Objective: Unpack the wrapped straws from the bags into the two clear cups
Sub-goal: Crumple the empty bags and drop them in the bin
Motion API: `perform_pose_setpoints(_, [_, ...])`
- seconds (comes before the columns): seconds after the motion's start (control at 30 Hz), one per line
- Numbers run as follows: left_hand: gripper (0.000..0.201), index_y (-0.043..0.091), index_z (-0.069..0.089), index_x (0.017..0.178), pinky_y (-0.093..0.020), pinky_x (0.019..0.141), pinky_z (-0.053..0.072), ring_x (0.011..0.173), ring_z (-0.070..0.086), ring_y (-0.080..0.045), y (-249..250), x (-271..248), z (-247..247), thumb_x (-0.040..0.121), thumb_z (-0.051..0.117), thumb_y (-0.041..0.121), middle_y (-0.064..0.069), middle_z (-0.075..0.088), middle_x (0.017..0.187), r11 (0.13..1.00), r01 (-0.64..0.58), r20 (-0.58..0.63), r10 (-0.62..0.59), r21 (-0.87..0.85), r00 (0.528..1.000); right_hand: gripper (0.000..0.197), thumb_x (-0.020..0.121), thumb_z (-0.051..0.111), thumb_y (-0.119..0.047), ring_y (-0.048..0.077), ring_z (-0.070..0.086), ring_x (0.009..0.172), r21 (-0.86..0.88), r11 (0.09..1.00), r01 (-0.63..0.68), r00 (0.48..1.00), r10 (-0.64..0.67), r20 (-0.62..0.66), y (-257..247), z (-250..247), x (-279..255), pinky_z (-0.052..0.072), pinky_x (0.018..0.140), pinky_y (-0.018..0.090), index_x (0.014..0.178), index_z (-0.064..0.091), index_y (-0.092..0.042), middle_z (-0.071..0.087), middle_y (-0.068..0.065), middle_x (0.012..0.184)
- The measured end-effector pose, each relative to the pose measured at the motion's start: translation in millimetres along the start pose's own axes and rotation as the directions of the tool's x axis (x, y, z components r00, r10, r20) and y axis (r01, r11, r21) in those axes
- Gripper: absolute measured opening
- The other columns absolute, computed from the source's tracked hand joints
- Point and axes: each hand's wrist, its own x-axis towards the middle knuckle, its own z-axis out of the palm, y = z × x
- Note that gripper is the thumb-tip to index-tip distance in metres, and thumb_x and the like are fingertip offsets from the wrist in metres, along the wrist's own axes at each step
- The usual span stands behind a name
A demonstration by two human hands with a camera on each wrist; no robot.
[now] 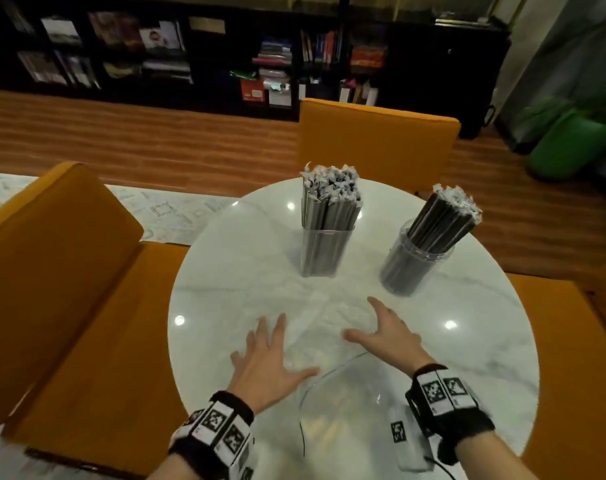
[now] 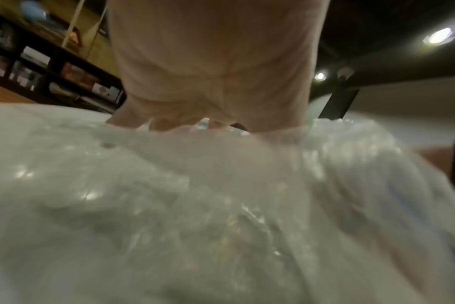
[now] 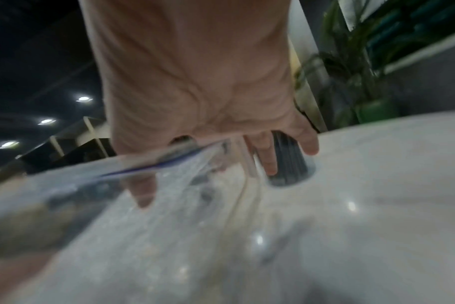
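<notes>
Two clear cups stand on the round white marble table [image 1: 485,358]. The left cup [image 1: 324,252] is square and packed with upright wrapped straws [image 1: 331,199]. The right cup [image 1: 412,268] is round and its wrapped straws [image 1: 445,220] lean to the right. A flat, clear plastic bag [image 1: 332,344] lies on the table in front of me. My left hand [image 1: 268,355] rests on its left part with fingers spread and straight. My right hand [image 1: 388,332] lies flat on its right part, fingers spread. The bag [image 2: 195,205] fills the left wrist view, and the bag [image 3: 148,185] shows crumpled in the right wrist view.
Orange chairs stand at the left [image 1: 52,271], behind the table [image 1: 374,143] and at the right [image 1: 578,358]. A dark bookshelf [image 1: 225,57] lines the far wall. A green pot [image 1: 571,143] sits at the far right.
</notes>
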Motion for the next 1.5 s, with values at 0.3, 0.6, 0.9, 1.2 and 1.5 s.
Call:
perform_pose_setpoints(0.3, [0.114,0.031,-0.003,0.149,-0.06,0.106,0.021,0.137,0.031,-0.031,-17.8,29.6,28.6,0.062,0.06,0.071,-0.013,0.025,0.15,0.992,0.109,-0.053,-0.106,0.07,0.993,0.061,0.06,0.069,-0.014,0.026,0.066,0.104,0.599,0.799,-0.059,0.964,-0.109,0.241,-32.2,39.1,-2.4,0.055,0.08,0.03,0.119,0.054,-0.012,0.067,0.012,0.112])
perform_pose_setpoints(0.6, [0.052,0.024,0.049,0.134,-0.031,0.086,0.047,0.104,0.061,-0.026,6.9,24.4,-6.7,0.084,0.057,0.01,-0.002,0.056,0.114,0.979,-0.188,-0.216,0.168,-0.079,0.962,0.076,0.074,0.065,-0.068,0.024,0.012,0.147,0.047,0.954,0.297,0.95,-0.3,0.085,-52.5,4.7,-38.6,0.025,0.113,0.05,0.133,0.018,-0.072,0.005,0.001,0.16])
perform_pose_setpoints(0.9, [0.034,0.025,0.063,0.101,-0.021,0.071,0.057,0.086,0.072,-0.012,45.4,-1.0,-54.0,0.083,0.068,-0.004,-0.006,0.075,0.101,0.344,-0.218,-0.154,0.205,-0.913,0.967,0.066,0.074,0.083,-0.012,0.021,0.07,0.103,0.782,0.592,0.195,0.945,-0.326,0.011,-47.6,-8.9,-44.4,0.057,0.09,0.04,0.124,0.051,-0.042,0.066,0.005,0.122])
perform_pose_setpoints(1.2, [0.075,0.071,0.028,0.127,-0.049,0.088,0.057,0.121,0.054,-0.027,46.9,-0.7,-81.0,0.085,0.07,0.025,0.008,0.045,0.135,0.268,-0.061,0.056,0.406,-0.962,0.912,0.049,0.079,0.078,-0.014,-0.004,0.057,0.076,0.198,0.872,0.448,0.808,-0.299,-0.508,-55.8,-21.5,-39.0,0.042,0.065,0.003,0.12,0.052,-0.017,0.062,-0.01,0.092])
perform_pose_setpoints(1.5, [0.069,0.042,0.043,0.13,-0.04,0.092,0.056,0.107,0.067,-0.016,55.4,15.2,-57.6,0.073,0.08,0.03,0.001,0.064,0.123,0.501,-0.096,0.185,0.482,-0.86,0.856,0.028,0.073,0.075,-0.007,-0.01,0.046,0.106,0.401,0.821,0.407,0.913,-0.352,-0.206,-42.6,-41.5,-68.7,0.04,0.084,0.004,0.093,0.069,-0.027,0.044,-0.002,0.114])
